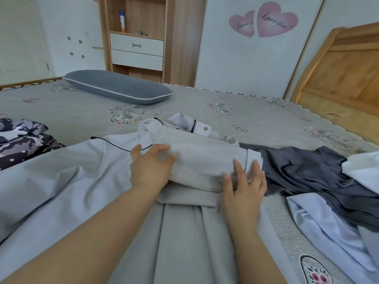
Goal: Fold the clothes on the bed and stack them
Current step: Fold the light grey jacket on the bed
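Our left hand (pixel 150 168) lies flat, fingers spread and relaxed, pressing on the folded-over part of a pale grey jacket (pixel 196 160). Our right hand (pixel 244 181) is likewise released, its straight fingers resting against the cuff end of that fold, near the edge where the fabric doubles over. Neither hand grips anything.

The jacket is spread in front of us on the bed (pixel 71 111), its lower part running toward us, a black drawstring (pixel 114 143) trailing across the left side, and its collar with a snap button (pixel 205 128) bunched at the far end. We judge that we are midway through folding this garment: a sleeve or side panel is laid across the body and is being smoothed flat.

The next move, as we see it, calls for bringing in the left side and then doubling the length, keeping the layers from sliding.

Just right of the jacket lies a crumpled dark grey garment (pixel 307 169), with a light blue garment (pixel 320 222) nearer us, both unfolded. At the left edge sits a camouflage-patterned cloth (pixel 20 138), seemingly folded. A grey pillow (pixel 117 87) lies farther back.
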